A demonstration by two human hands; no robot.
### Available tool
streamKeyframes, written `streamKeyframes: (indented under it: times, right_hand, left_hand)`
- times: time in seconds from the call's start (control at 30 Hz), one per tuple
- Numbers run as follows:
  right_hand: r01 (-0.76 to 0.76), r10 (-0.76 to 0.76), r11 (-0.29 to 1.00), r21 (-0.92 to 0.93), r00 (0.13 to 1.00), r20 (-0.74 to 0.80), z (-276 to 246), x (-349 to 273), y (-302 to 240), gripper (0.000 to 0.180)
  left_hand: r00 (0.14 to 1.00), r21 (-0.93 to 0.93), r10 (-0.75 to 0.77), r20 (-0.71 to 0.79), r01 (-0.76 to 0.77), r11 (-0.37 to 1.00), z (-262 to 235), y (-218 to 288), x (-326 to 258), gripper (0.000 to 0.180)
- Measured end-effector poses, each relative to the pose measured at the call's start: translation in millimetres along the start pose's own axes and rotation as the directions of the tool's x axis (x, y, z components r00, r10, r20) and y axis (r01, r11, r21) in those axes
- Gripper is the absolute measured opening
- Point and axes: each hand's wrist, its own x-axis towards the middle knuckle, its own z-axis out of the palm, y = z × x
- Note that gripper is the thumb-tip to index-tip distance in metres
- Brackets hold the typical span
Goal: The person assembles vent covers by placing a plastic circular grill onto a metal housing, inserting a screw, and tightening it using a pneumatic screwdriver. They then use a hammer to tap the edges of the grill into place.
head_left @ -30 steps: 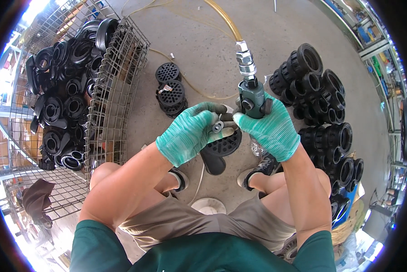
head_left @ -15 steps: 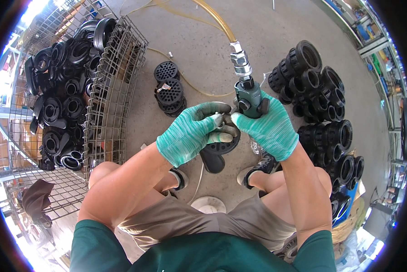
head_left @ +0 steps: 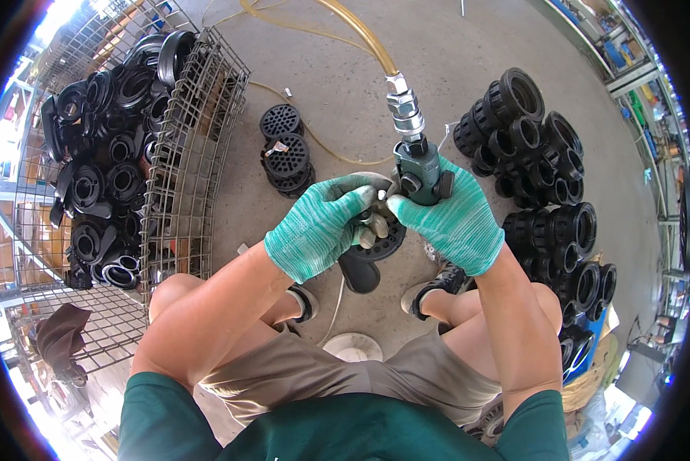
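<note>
My right hand point(head_left: 446, 223), in a green knit glove, grips a dark green air tool point(head_left: 419, 167) with a silver coupling and a yellow hose point(head_left: 360, 31) running up and away. My left hand point(head_left: 322, 227), gloved the same, holds a black round perforated part point(head_left: 383, 240) under the tool's tip, fingers curled over it. Both hands meet just above my knees. The tool's tip is hidden between the gloves.
A wire basket point(head_left: 191, 154) full of black ring fittings stands at the left. A short stack of black perforated discs point(head_left: 286, 154) lies on the concrete ahead. Rows of black pipe fittings point(head_left: 549, 177) are piled at the right. A white round object point(head_left: 354, 347) sits between my feet.
Both hands, with the tool and the part, have shifted slightly up and left; the grip is unchanged.
</note>
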Motion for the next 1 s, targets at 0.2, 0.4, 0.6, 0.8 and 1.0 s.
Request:
streamKeyframes:
  times: [0.2, 0.4, 0.6, 0.8, 1.0]
  right_hand:
    - [-0.063, 0.064, 0.995, -0.077, 0.998, 0.019, -1.2, 0.5, -2.7, 0.044]
    - [-0.067, 0.067, 0.998, -0.021, 0.998, -0.01, -1.4, 1.2, -3.9, 0.041]
    - [-0.186, 0.185, 0.983, -0.012, 0.983, -0.01, -0.9, 0.7, -2.2, 0.039]
    - [-0.142, 0.139, 0.982, -0.122, 0.99, -0.026, -0.6, 6.1, 6.4, 0.035]
    - [-0.136, 0.137, 0.99, 0.024, 0.984, -0.117, -5.0, 4.0, 0.6, 0.026]
  left_hand:
    - [1.0, -0.005, -0.009, 0.004, 0.009, 1.0, -4.4, -1.0, 2.2, 0.038]
    - [0.999, -0.014, 0.024, 0.024, -0.024, 1.0, -2.5, -0.9, 1.2, 0.034]
    - [0.999, 0.112, 0.044, 0.024, -0.046, 0.993, -3.3, -1.2, 1.6, 0.036]
    - [0.995, -0.033, 0.068, 0.077, -0.066, 0.997, -2.8, -2.5, -1.8, 0.04]
    - [0.992, -0.051, 0.089, 0.09, -0.085, 0.995, 0.1, -0.7, -5.2, 0.05]
